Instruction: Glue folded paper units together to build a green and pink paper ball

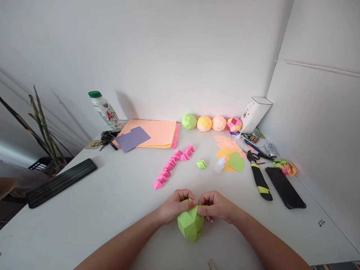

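Observation:
A green faceted paper ball (190, 222) is between my hands near the front of the table. My left hand (180, 204) grips its upper left, the thumb lying along the top. At its upper right edge my right hand (215, 206) pinches the paper between thumb and fingers. A paper flap sticks out at the ball's lower right. Beyond the hands lies a small green folded paper piece (201, 164). A slanting row of pink folded paper pieces (169, 164) sits to the left of it, and a small glue bottle (219, 165) stands to the right.
Finished paper balls (204, 123) line the wall. Coloured sheets (154, 131) lie back left by a white bottle (105, 110). Paper scraps (236, 162), a utility knife (261, 182) and a phone (285, 187) are on the right. A black bar (63, 183) lies left.

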The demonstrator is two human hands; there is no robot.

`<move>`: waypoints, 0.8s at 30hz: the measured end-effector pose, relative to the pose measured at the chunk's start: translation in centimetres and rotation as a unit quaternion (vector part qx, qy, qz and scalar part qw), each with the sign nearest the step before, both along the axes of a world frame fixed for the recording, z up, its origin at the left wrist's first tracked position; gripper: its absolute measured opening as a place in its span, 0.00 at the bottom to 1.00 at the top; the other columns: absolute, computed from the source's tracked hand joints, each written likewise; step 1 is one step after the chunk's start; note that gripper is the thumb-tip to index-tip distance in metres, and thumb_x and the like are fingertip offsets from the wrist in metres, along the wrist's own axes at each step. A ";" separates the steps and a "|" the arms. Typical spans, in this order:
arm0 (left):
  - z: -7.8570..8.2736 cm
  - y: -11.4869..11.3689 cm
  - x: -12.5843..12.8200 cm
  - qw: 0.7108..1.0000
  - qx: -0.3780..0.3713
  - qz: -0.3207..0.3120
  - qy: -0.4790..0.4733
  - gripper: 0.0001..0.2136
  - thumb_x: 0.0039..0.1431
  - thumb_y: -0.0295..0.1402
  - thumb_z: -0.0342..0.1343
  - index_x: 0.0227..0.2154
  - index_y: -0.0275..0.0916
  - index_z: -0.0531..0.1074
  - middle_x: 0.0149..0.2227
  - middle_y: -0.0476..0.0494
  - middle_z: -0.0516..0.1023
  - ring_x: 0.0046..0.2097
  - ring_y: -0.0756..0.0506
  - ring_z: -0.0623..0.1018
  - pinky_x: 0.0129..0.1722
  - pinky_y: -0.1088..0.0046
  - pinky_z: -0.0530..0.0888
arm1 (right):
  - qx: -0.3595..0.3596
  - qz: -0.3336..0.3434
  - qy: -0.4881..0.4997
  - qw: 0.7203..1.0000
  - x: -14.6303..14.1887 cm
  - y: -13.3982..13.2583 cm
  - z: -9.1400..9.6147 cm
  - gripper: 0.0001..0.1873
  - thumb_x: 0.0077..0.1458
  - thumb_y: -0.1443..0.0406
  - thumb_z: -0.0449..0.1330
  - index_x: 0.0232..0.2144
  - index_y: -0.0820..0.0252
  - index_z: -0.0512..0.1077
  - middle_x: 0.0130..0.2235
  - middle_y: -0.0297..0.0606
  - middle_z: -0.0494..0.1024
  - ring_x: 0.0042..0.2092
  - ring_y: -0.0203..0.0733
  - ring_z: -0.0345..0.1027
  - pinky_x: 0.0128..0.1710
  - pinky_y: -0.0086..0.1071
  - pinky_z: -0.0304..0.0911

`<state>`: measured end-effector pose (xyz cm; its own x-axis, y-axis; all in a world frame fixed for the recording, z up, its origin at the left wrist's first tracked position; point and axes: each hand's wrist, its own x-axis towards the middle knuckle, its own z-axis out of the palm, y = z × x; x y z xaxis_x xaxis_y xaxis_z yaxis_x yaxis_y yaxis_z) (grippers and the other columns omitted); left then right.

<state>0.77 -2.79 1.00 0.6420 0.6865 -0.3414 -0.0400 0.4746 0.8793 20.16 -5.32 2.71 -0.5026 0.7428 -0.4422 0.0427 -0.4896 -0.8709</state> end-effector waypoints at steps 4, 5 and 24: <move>0.1 -0.1 0.0 1.000 0.001 -0.002 0.000 0.15 0.43 0.42 0.64 0.23 0.36 0.68 0.19 0.53 0.69 0.21 0.54 0.65 0.21 0.78 0.60 | -0.007 0.003 0.005 1.000 0.0 0.0 0.0 0.16 0.41 0.58 0.69 0.23 0.63 0.68 0.19 0.25 0.67 0.18 0.27 0.59 0.18 0.24 0.54; 0.1 -0.1 0.0 1.000 0.001 -0.003 0.001 0.15 0.43 0.42 0.65 0.23 0.36 0.68 0.19 0.53 0.69 0.21 0.54 0.65 0.21 0.78 0.61 | -0.008 0.004 0.007 1.000 0.0 0.0 0.1 0.17 0.41 0.58 0.69 0.23 0.63 0.68 0.19 0.25 0.67 0.18 0.27 0.59 0.18 0.24 0.54; 0.3 -0.1 0.1 1.000 -0.004 -0.006 0.012 0.18 0.39 0.45 0.66 0.21 0.36 0.67 0.19 0.52 0.68 0.22 0.53 0.66 0.21 0.77 0.60 | -0.033 0.009 0.031 0.999 -0.4 -0.1 -0.3 0.19 0.39 0.56 0.70 0.21 0.63 0.68 0.18 0.25 0.67 0.18 0.27 0.59 0.17 0.25 0.54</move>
